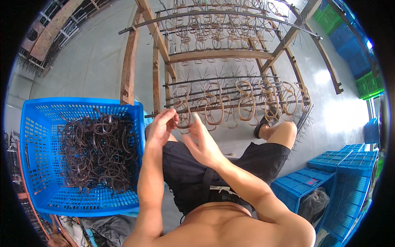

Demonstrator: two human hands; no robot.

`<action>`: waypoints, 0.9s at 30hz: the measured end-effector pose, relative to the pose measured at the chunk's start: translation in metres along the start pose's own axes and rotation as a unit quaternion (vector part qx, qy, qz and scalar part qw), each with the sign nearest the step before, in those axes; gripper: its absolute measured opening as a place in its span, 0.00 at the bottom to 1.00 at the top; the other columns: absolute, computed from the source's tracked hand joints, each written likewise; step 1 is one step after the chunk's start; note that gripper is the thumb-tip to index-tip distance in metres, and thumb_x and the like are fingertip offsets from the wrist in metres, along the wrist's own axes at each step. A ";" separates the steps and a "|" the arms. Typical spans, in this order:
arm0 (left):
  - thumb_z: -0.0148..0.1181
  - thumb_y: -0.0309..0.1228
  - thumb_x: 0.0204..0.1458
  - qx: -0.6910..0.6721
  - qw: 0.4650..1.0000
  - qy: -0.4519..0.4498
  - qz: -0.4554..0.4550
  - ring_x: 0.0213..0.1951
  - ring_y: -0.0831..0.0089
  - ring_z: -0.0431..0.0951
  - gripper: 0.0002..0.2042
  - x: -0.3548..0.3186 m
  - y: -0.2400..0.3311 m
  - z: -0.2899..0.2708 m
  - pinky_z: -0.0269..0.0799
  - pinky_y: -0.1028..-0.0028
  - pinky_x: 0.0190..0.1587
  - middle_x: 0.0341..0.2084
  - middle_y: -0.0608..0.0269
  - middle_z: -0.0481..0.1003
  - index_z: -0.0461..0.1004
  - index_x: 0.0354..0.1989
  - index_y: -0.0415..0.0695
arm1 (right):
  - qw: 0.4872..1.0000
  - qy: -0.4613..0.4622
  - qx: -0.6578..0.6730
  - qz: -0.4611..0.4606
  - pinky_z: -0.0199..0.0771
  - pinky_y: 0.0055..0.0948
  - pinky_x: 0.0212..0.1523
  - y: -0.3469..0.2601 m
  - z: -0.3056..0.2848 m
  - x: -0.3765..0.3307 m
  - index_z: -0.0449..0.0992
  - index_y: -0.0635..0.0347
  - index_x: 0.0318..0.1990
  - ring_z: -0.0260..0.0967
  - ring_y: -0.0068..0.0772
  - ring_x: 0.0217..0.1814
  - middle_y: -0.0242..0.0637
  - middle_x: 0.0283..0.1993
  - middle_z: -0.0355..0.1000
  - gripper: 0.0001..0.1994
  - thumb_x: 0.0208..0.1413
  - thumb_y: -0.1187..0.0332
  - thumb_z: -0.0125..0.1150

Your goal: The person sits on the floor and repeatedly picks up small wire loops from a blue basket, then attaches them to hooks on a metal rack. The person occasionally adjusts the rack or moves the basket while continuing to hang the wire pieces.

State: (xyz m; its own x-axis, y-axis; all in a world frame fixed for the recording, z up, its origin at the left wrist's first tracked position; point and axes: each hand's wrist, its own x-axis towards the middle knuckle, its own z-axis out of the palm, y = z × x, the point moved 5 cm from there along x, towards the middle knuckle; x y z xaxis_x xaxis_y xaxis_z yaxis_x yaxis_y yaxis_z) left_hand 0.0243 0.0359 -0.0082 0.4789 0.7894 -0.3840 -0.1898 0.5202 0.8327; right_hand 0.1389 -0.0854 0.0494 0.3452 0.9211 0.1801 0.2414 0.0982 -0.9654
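— So, starting at the left: what sat at nine o'clock?

— A blue plastic crate (pixel 37 123) with latticed walls, heaped with dark brown eyeglass frames (pixel 96 154), thin, curved and tangled together.

— And the hands?

— The left hand (pixel 160 127) was raised near the centre, its fingertips (pixel 175 115) pinched on a pale tan frame (pixel 183 111) at the near rail of the wooden rack (pixel 214 55). That frame stood upright, long axis running twelve to six, and lay at about one o'clock from the fingertips, touching them.

— The right hand?

— The right hand (pixel 203 144) was just beside it, at four o'clock from the frame, fingers spread and slightly blurred, holding nothing that I could make out. So the left was the nearer one.

— What else was on the rack?

— A row of hung frames (pixel 247 101), smooth, glossy, loop-shaped, ran off toward three o'clock on thin metal pins. More hung higher up, toward twelve. The timbers looked rough and worn.

— Far right?

— Stacked blue crates (pixel 349 164) at four o'clock.
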 end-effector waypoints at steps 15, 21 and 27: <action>0.57 0.30 0.41 0.756 0.611 0.081 0.221 0.49 0.52 0.69 0.11 0.011 0.041 -0.027 0.64 0.62 0.51 0.50 0.46 0.68 0.75 0.34 0.42 | 0.729 0.024 -0.682 0.043 0.55 0.39 0.59 0.135 -0.444 0.043 0.63 0.57 0.54 0.54 0.45 0.60 0.46 0.57 0.56 0.25 0.44 0.71 0.58; 0.57 0.29 0.44 0.810 0.544 0.033 0.217 0.42 0.50 0.73 0.10 0.001 0.042 -0.021 0.70 0.59 0.43 0.49 0.40 0.67 0.74 0.35 0.41 | 0.759 -0.030 -0.650 -0.007 0.62 0.39 0.52 0.139 -0.433 0.070 0.73 0.60 0.39 0.61 0.44 0.51 0.40 0.44 0.68 0.12 0.43 0.73 0.57; 0.57 0.28 0.45 0.806 0.522 0.057 0.275 0.41 0.50 0.74 0.10 0.034 0.065 -0.003 0.68 0.59 0.42 0.45 0.39 0.69 0.73 0.38 0.42 | 0.654 0.032 -0.736 -0.172 0.59 0.41 0.54 0.119 -0.477 0.083 0.70 0.59 0.44 0.61 0.44 0.51 0.39 0.44 0.67 0.12 0.53 0.69 0.53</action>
State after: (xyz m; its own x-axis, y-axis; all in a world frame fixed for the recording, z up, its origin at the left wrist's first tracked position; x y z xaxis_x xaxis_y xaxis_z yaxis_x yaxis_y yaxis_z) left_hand 0.0259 0.0981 0.0319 0.6605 0.7369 0.1439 0.7390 -0.6720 0.0488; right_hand 0.6286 -0.1768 0.0388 0.0667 0.9180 0.3910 0.9100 -0.2166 0.3534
